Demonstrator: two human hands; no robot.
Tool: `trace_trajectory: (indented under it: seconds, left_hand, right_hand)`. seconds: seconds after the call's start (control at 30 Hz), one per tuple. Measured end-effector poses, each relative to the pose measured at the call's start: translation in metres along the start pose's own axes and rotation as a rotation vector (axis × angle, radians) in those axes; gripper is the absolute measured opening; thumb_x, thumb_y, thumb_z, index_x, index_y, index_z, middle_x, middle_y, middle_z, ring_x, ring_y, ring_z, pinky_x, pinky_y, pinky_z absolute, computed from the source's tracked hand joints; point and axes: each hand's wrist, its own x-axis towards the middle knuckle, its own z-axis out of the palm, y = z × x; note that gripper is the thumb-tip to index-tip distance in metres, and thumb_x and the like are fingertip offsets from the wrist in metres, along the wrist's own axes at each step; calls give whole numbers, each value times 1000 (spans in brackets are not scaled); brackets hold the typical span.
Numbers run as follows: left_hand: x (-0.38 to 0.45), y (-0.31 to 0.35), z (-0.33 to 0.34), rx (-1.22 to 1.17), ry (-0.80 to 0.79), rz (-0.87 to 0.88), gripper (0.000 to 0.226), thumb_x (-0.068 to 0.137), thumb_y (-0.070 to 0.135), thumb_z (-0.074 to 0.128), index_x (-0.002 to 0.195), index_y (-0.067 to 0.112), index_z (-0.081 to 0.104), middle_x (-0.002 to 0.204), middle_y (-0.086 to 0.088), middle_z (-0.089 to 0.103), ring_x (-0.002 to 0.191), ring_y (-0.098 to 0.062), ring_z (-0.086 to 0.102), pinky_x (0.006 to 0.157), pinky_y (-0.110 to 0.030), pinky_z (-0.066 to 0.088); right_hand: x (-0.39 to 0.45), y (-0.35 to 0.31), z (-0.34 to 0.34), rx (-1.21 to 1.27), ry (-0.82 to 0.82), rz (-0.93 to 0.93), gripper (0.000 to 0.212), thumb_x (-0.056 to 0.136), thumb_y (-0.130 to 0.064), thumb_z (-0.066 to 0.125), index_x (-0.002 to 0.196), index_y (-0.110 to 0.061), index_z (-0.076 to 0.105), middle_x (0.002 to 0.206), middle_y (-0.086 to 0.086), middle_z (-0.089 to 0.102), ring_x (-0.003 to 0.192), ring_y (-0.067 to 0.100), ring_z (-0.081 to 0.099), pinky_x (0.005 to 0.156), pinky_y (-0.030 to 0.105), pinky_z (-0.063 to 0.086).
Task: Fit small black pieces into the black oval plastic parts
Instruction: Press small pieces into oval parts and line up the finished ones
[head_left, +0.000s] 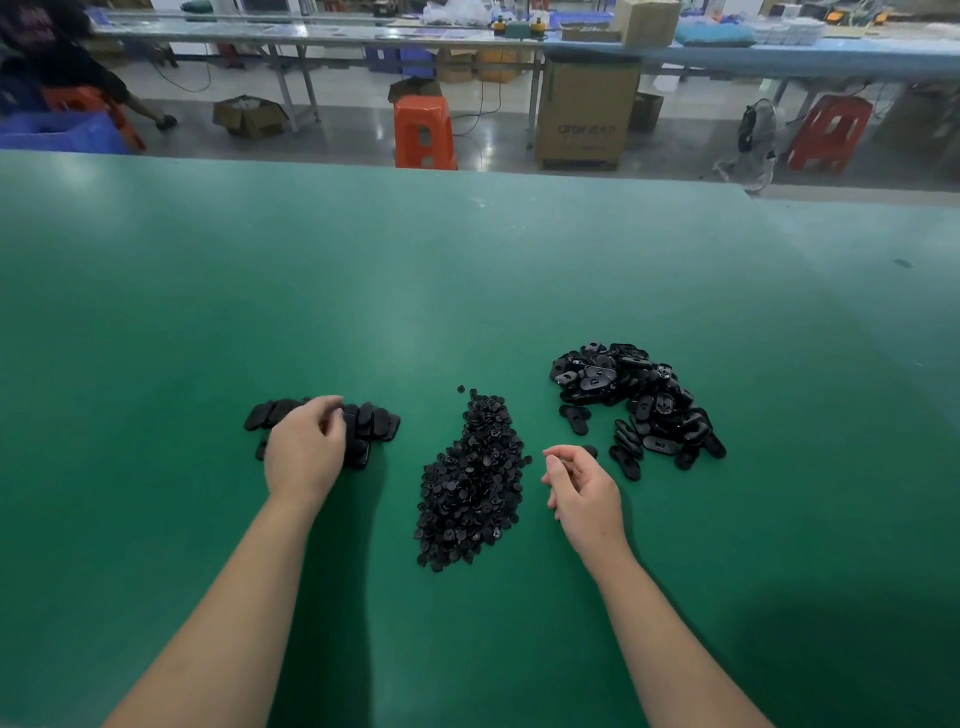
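On the green table (467, 270) lie three black groups. At the left, a neat row of oval plastic parts (376, 422) lies side by side. A heap of small black pieces (475, 483) is in the middle. A loose pile of oval parts (636, 400) is at the right. My left hand (306, 449) is over the row, its fingers and thumb curled down round an oval part there. My right hand (584, 493) hovers between the heap and the loose pile, fingers loosely curled with nothing seen in them. A dark oval part (590, 450) peeks out just behind its fingertips.
The table's far edge runs across the top of the view. Beyond it are orange stools (425, 132), a large cardboard box (584, 114), long workbenches, and a seated person (57, 62) at the far left.
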Motion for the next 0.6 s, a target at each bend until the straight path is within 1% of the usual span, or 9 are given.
trace_trajectory:
  seconds: [0.1, 0.17, 0.23, 0.3, 0.43, 0.53, 0.6]
  left_hand:
    - [-13, 12, 16, 21, -127, 182, 23, 98, 18, 57, 114, 17, 74, 101, 0, 70, 88, -16, 61, 78, -29, 47]
    - [-21, 21, 29, 43, -223, 237, 26, 100, 17, 53, 119, 18, 71, 107, 1, 68, 92, -15, 60, 82, -30, 49]
    - [-25, 29, 41, 61, -309, 250, 30, 103, 16, 48, 126, 17, 67, 114, -1, 66, 102, -19, 61, 89, -34, 50]
    - [-24, 40, 52, 84, -378, 257, 34, 104, 17, 43, 132, 18, 62, 118, -3, 63, 107, -22, 60, 93, -37, 49]
    - [-11, 62, 70, 190, -479, 261, 43, 106, 21, 35, 147, 27, 48, 125, -6, 54, 112, -26, 53, 95, -42, 49]
    - [2, 77, 80, 331, -544, 230, 47, 106, 28, 32, 152, 37, 34, 130, -8, 45, 101, -27, 56, 87, -43, 52]
    - [8, 83, 86, 413, -581, 201, 48, 107, 33, 30, 154, 42, 26, 140, -13, 38, 94, -29, 59, 83, -42, 53]
  right_hand:
    - [-1, 0, -1, -9, -11, 0, 13, 103, -23, 57, 97, -29, 67, 76, -2, 70, 56, 4, 56, 58, 28, 50]
    - [-1, -1, 0, -3, -15, 1, 13, 102, -22, 57, 96, -29, 67, 77, 0, 70, 56, 4, 56, 57, 26, 49]
    - [-1, -1, 0, 1, -18, -2, 14, 102, -21, 57, 95, -29, 66, 77, 2, 69, 55, 4, 55, 55, 24, 48]
    - [-1, -1, 0, -8, -21, -9, 14, 102, -21, 58, 95, -30, 66, 79, 3, 69, 55, 4, 54, 54, 24, 48]
    - [-1, 1, 2, -33, -37, -12, 14, 102, -24, 57, 95, -33, 66, 81, 6, 69, 58, 9, 53, 57, 31, 47]
    - [0, 2, 2, -35, -48, -14, 14, 101, -26, 58, 94, -34, 66, 82, 9, 68, 59, 12, 52, 57, 36, 46]
    - [1, 3, 2, -44, -44, -19, 14, 101, -27, 58, 94, -35, 66, 82, 8, 68, 59, 11, 53, 57, 37, 47]
